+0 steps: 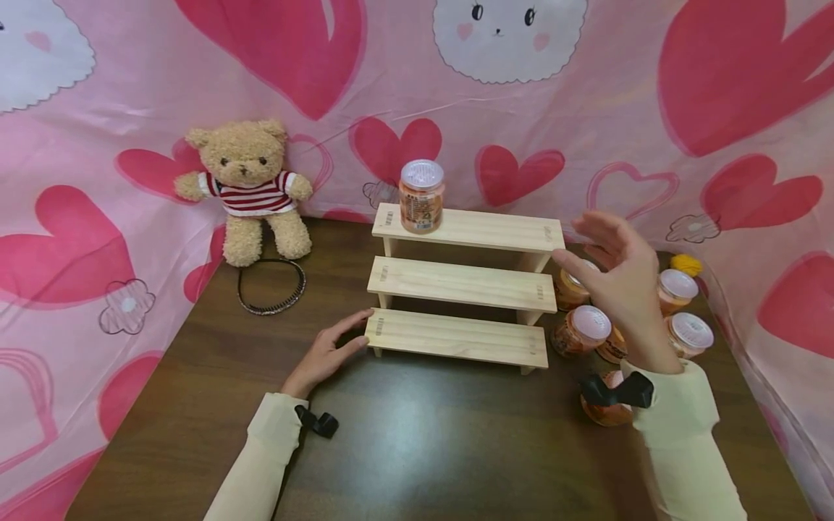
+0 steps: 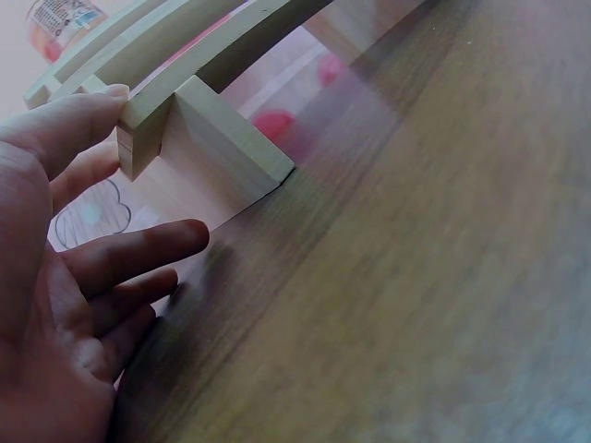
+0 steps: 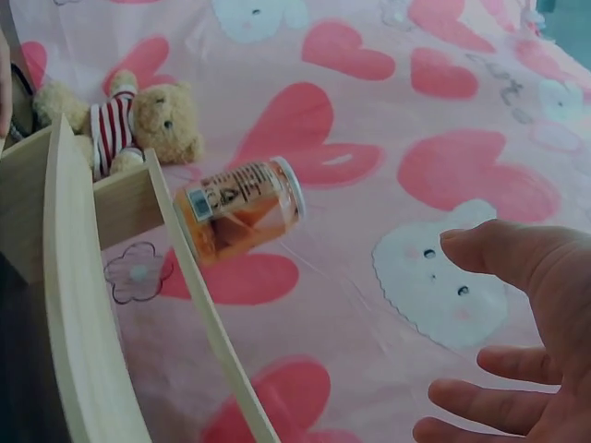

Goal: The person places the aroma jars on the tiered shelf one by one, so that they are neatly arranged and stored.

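A three-step wooden display rack (image 1: 456, 284) stands on the table. My left hand (image 1: 329, 351) is at the left end of its lowest board, thumb and index fingertips against the end in the left wrist view, the other fingers spread free. On the top board, toward the left, stands a clear jar (image 1: 421, 199) with orange contents, a printed label and a white lid; it also shows in the right wrist view (image 3: 242, 210). Raised right of the rack, my right hand (image 1: 619, 278) has its fingers loosely bent and holds nothing. It partly hides several similar jars (image 1: 582, 331) below it.
A teddy bear (image 1: 250, 181) in a striped shirt sits against the pink heart-printed cloth (image 1: 313, 43) at the back left. Before it lies a dark headband (image 1: 287, 307). Behind the right-hand jars is a small yellow object (image 1: 686, 265). The brown tabletop (image 1: 423, 441) extends in front of the rack.
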The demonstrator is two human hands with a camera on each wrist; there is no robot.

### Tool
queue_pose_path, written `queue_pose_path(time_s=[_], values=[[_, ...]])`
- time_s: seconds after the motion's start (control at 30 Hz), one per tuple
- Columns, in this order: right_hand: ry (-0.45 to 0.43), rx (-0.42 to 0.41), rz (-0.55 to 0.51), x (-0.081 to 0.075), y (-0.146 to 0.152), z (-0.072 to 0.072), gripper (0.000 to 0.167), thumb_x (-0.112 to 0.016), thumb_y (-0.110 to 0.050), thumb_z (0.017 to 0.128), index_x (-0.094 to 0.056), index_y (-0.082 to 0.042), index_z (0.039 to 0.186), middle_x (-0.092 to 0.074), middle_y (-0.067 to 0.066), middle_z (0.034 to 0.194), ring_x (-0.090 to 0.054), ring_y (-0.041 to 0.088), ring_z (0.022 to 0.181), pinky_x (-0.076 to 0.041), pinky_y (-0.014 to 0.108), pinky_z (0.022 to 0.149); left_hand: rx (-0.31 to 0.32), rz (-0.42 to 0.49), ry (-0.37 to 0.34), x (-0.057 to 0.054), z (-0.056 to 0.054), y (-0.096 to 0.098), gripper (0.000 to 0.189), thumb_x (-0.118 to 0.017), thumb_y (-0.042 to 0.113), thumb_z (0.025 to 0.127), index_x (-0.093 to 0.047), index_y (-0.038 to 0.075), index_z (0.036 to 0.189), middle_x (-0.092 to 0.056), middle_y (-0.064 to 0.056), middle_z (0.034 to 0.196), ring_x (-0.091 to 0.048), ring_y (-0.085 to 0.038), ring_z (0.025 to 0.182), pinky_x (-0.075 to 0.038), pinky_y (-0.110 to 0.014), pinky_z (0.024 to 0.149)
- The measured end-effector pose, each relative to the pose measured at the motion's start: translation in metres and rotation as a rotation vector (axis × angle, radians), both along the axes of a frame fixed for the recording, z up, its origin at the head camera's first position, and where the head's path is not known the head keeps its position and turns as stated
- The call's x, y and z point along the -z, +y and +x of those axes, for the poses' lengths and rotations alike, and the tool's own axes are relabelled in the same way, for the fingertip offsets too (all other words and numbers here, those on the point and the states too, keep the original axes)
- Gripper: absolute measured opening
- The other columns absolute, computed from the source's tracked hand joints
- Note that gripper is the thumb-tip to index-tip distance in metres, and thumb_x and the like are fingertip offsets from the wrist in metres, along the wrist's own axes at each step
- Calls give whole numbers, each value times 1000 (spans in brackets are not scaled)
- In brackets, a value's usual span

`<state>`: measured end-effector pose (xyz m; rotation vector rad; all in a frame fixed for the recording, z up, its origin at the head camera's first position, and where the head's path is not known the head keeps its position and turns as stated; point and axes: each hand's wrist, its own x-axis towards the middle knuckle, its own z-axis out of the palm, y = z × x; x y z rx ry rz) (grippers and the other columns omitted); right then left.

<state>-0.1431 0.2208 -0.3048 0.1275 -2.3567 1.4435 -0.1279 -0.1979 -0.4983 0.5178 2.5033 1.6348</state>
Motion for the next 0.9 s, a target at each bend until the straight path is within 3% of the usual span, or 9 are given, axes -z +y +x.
queue_pose_path(time_s=[0.37, 0.73, 0.9], values=[[-36, 124, -13, 26, 34, 27, 55, -81, -1, 80, -63, -14, 130, -67, -25, 111, -62, -6, 108, -47, 4, 87, 6, 3, -10, 0, 0, 0, 49, -61, 23, 101, -50, 25, 149, -50, -7, 154, -48, -33, 141, -34, -60, 113], [-88, 174, 25, 54, 63, 53, 55, -81, 0, 80, -63, -15, 130, -65, -26, 111, -61, -13, 104, -45, 1, 86, -2, -7, -13, 0, 0, 0, 49, -61, 22, 101, -50, 24, 149, -51, -8, 153, -48, -31, 141, -34, -60, 113], [-91, 190, 43, 69, 72, 65, 57, -81, 3, 78, -63, -10, 130, -64, -26, 110, -60, -14, 104, -44, 0, 85, -3, -16, 0, 0, -1, 0, 49, -61, 20, 101, -50, 22, 149, -53, -9, 151, -50, -30, 140, -34, -59, 113]])
